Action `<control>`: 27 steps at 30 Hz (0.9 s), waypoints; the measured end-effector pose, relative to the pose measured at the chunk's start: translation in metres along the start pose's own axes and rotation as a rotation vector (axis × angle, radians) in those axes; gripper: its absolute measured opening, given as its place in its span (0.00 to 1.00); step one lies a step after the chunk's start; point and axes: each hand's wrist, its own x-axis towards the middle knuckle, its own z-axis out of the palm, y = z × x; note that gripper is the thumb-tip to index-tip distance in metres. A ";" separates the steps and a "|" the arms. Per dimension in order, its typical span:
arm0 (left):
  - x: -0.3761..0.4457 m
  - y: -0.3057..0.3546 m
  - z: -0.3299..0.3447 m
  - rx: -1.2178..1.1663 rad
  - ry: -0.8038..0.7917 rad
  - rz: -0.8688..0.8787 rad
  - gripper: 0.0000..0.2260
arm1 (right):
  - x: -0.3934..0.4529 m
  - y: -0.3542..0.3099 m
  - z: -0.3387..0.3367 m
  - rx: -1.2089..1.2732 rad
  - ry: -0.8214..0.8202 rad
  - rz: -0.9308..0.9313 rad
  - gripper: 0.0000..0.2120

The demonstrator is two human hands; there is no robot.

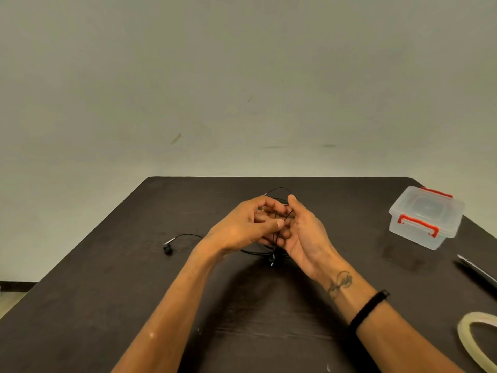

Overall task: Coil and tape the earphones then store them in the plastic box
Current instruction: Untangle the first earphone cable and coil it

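Earphones [274, 224]: black cable looped between your hands above the worktop [134, 305] centre; one earbud [168, 249] lies toward the left edge. Left hand [242, 227]: fingers curled, pinching the cable. Right hand [304, 232]: fingers curled round the loops. Plastic box [426, 218]: lid on, far right corner. Tape roll [476, 337]: near right edge.

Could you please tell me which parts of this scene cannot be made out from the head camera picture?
- Earphone cable: the coiled part is hidden between the left hand and right hand.
- Tape roll: cut off by the right and bottom edges.
- Dark tool: cut off by the right edge, too blurred to identify.
- Plastic box: contents unclear through the closed lid.
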 end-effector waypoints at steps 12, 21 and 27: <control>0.002 -0.001 -0.005 -0.127 0.108 -0.037 0.13 | 0.006 0.001 -0.004 0.000 -0.080 0.062 0.27; 0.003 -0.007 0.004 0.911 0.343 0.426 0.17 | 0.004 0.003 -0.008 0.074 -0.195 0.107 0.23; 0.010 -0.017 -0.008 0.630 0.591 0.457 0.13 | 0.006 -0.003 -0.010 0.036 -0.162 0.114 0.18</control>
